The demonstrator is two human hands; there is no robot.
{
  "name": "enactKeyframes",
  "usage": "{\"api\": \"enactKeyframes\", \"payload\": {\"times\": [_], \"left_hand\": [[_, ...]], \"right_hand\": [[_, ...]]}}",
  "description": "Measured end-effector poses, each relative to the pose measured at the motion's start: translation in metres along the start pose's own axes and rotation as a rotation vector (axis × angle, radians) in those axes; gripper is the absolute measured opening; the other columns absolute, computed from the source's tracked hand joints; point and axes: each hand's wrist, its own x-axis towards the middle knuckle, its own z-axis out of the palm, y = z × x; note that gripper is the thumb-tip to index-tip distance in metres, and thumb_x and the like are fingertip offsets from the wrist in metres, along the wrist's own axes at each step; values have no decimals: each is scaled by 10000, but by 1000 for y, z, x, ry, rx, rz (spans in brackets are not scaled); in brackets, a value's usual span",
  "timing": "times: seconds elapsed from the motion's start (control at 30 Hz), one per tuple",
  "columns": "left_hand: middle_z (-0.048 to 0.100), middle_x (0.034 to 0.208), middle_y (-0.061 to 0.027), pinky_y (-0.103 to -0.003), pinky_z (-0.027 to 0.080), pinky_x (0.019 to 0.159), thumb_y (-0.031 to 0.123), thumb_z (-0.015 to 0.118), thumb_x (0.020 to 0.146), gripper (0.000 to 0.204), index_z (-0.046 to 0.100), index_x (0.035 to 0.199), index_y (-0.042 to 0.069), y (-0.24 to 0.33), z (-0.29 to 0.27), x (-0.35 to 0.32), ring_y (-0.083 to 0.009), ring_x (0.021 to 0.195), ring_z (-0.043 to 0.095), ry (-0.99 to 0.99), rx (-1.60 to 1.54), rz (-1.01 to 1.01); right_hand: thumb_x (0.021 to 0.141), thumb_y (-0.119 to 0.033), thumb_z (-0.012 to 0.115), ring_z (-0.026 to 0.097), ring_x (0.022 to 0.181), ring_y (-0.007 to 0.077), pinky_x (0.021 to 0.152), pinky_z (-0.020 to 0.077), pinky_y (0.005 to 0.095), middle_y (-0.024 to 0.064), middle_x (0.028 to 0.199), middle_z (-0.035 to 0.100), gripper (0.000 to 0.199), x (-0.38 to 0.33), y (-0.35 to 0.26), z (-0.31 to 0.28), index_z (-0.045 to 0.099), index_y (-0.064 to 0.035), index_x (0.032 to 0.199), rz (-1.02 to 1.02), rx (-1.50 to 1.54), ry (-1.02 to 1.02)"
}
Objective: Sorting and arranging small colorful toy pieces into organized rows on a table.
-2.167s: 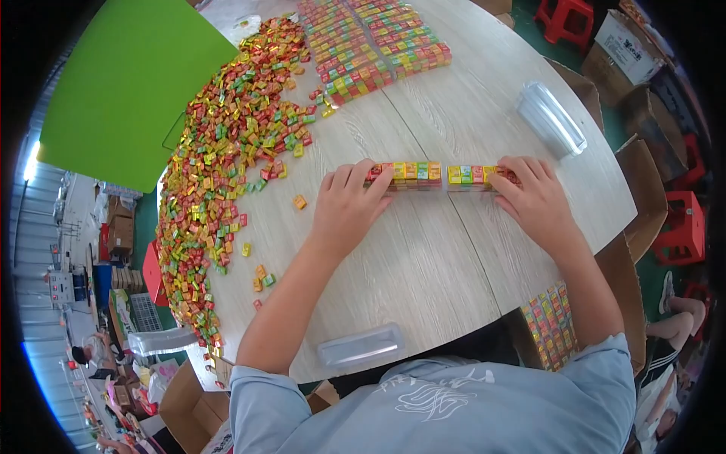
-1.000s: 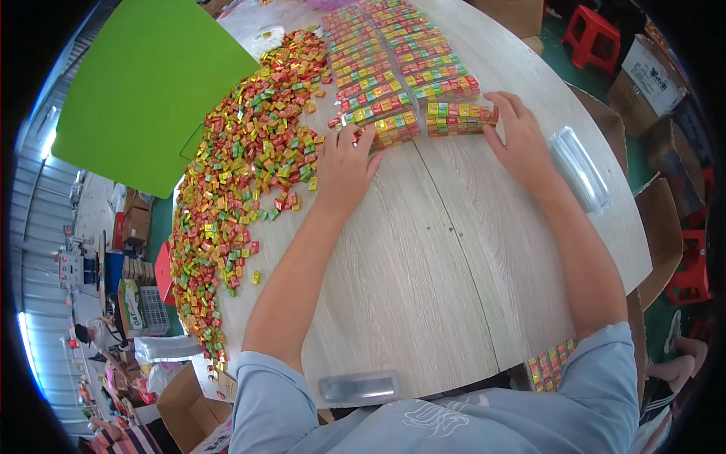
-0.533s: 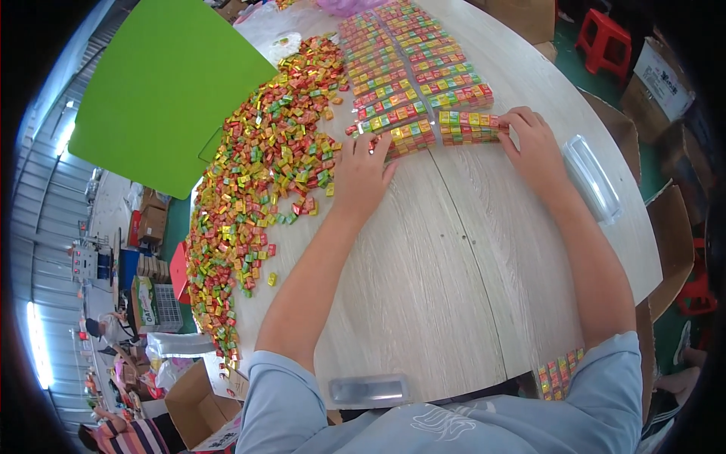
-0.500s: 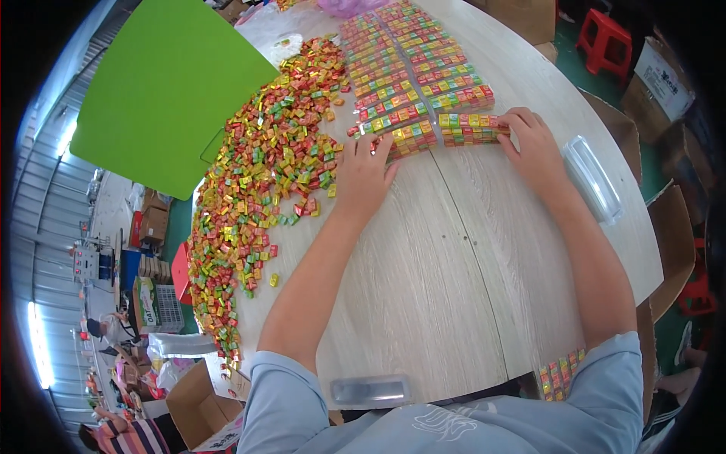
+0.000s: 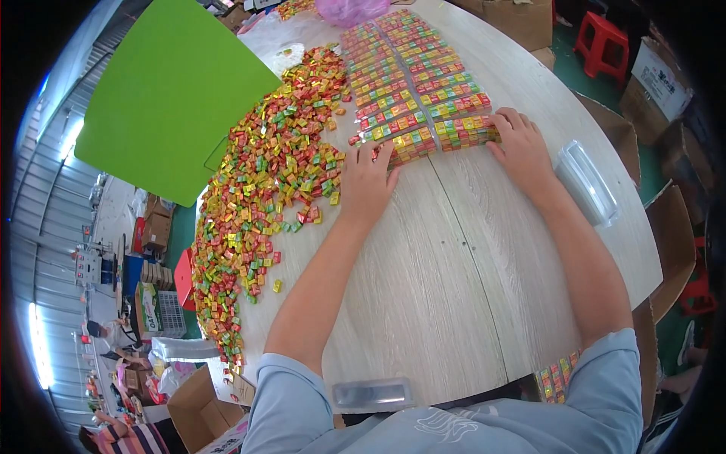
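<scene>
Two long clear boxes packed with small wrapped candies lie end to end as the nearest pair in a double column of such boxes. My left hand [image 5: 368, 184] has its fingers bent around the outer end of the left box [image 5: 412, 145]. At the far end of the right box [image 5: 463, 133], my right hand [image 5: 523, 151] presses with fingers and thumb curled about it. Behind them, the rows of filled boxes [image 5: 446, 69] stretch toward the far edge of the table. A large heap of loose wrapped candies [image 5: 261, 178] spreads left of my left hand.
An empty clear tray [image 5: 588, 184] lies right of my right forearm, another [image 5: 372, 394] at the near edge. A green board [image 5: 174, 98] rises beyond the heap. Cardboard boxes [image 5: 669, 242] flank the table [image 5: 423, 303], and a red stool [image 5: 603, 47] stands at the far right.
The nearest pair of boxes has been pushed up against the row behind; the gap seen before on the right side has closed. My right hand has shifted slightly left with its box.
</scene>
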Motion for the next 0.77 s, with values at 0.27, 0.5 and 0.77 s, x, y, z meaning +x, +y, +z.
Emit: {"api": "enactKeyframes", "payload": {"times": [0.27, 0.5, 0.77], "left_hand": [[555, 1330, -104, -458, 498, 984, 254, 805, 873, 611, 561, 1417, 122, 3, -3, -5, -323, 1185, 524, 15, 23, -28], [455, 1517, -157, -503, 412, 1126, 296, 764, 909, 743, 441, 1544, 86, 7, -50, -30, -359, 1373, 454, -77, 21, -13], [435, 1591, -189, -553, 324, 1191, 369, 810, 860, 874, 404, 1579, 84, -6, -171, -133, -405, 1447, 430, -366, 31, -227]], "right_hand": [[854, -180, 819, 637, 1163, 301, 976, 518, 443, 106, 1314, 608, 520, 5, 3, 18, 618, -107, 1328, 8, -106, 71], [894, -205, 784, 630, 1180, 322, 981, 513, 458, 139, 1351, 593, 550, 1, 4, 17, 570, -93, 1388, 22, -94, 72], [893, -216, 772, 557, 1295, 388, 1070, 458, 520, 200, 1436, 529, 632, -3, 3, -9, 512, -73, 1451, -42, -17, 73]]}}
